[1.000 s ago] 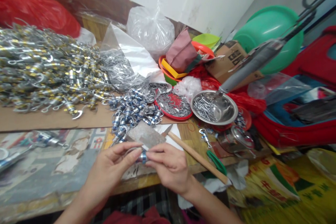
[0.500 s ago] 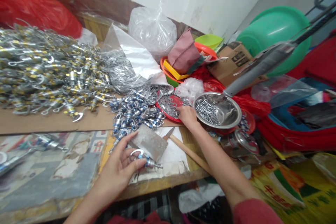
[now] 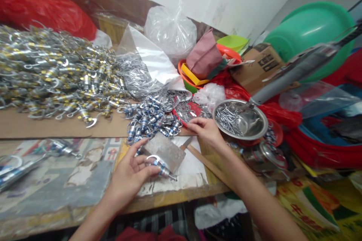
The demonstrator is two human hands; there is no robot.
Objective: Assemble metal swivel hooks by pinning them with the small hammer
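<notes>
My left hand (image 3: 128, 175) is closed around a metal hook bolt (image 3: 161, 168) with a blue ring, its hook up and its threaded tip pointing right. Just behind the bolt lies a flat grey metal block (image 3: 166, 151), close to my left fingertips. My right hand (image 3: 209, 131) is at the front edge of a red plate (image 3: 177, 116) full of small metal parts. Its thumb and fingers are pinched together; whatever they hold is too small to make out. Blue-ringed hook bolts (image 3: 149, 116) are heaped behind the block.
A knife with a wooden handle (image 3: 207, 162) lies right of the block. Beside my right hand stands a steel bowl (image 3: 261, 130) of metal pins. A large pile of yellow-ringed hook bolts (image 3: 56, 71) covers the left. A grey-handled tool (image 3: 294, 71) slants over the bowl.
My right hand has drawn back from the small parts in the red plate toward me. My left hand still holds the hook bolt by the block. The view has shifted slightly.
</notes>
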